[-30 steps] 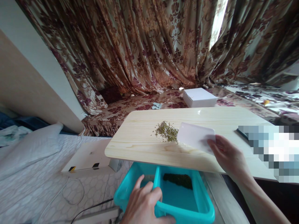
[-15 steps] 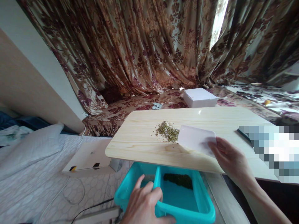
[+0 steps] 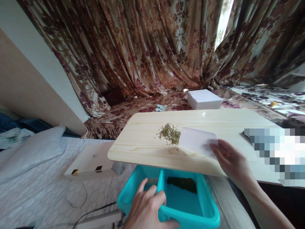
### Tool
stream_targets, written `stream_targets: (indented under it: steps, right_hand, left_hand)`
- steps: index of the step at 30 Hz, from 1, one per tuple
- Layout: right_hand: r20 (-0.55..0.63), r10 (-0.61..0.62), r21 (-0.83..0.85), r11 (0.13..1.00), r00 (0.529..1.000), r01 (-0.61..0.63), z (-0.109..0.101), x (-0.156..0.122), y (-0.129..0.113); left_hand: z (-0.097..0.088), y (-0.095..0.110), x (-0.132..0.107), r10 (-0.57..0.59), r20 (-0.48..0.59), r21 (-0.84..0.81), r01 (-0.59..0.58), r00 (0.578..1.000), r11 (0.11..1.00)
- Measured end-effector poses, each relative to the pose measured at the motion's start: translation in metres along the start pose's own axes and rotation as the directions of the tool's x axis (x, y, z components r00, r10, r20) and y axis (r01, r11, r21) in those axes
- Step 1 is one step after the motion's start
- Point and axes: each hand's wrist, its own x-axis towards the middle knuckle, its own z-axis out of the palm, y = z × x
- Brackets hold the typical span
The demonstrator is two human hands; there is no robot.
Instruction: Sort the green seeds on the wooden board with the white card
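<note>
A small heap of green grains (image 3: pixel 170 133) lies on a pale wooden tabletop (image 3: pixel 143 149). My right hand (image 3: pixel 232 163) grips a white plastic scraper (image 3: pixel 197 141), whose left edge touches the heap. Below the table's near edge stands a turquoise plastic bin (image 3: pixel 205 210) with a dark layer of green grains (image 3: pixel 182 183) inside. My left hand (image 3: pixel 149 206) is closed over the bin's near left rim and divider.
A white box (image 3: pixel 204 99) sits on the flowered bedspread behind the table. A flat white device (image 3: pixel 91 160) and a black cable (image 3: pixel 92 212) lie on the quilted mattress at left. Heavy flowered curtains (image 3: pixel 147 47) hang behind. A blurred patch covers the table's right end.
The scraper has slid slightly left, pressing closer against the grain heap. My left hand and the bin have stayed put.
</note>
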Motion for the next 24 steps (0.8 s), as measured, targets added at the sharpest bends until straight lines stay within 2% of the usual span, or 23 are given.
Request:
stream_targets:
  steps: [7,15,20,24]
  right_hand:
    - [0.003,-0.065,-0.023,0.998,0.998,0.065,0.008,0.006,0.014]
    - [-0.003,-0.08,-0.021,0.997,0.997,0.08,0.01,0.009,0.014]
    - [0.043,-0.054,0.01,0.998,0.998,0.054,0.008,0.008,0.009]
    - [0.026,0.0,0.031,1.0,1.0,-0.001,0.0,0.002,0.002]
  left_hand:
    - [0.003,-0.003,0.0,0.031,-0.014,0.027,-0.03,0.999,0.999]
    - [0.003,-0.003,0.0,0.014,0.013,0.021,-0.014,1.0,1.0]
    - [0.003,-0.004,0.0,0.008,0.02,0.021,-0.009,1.0,1.0]
    - [0.0,-0.003,0.0,-0.013,0.028,0.001,0.013,1.0,1.0]
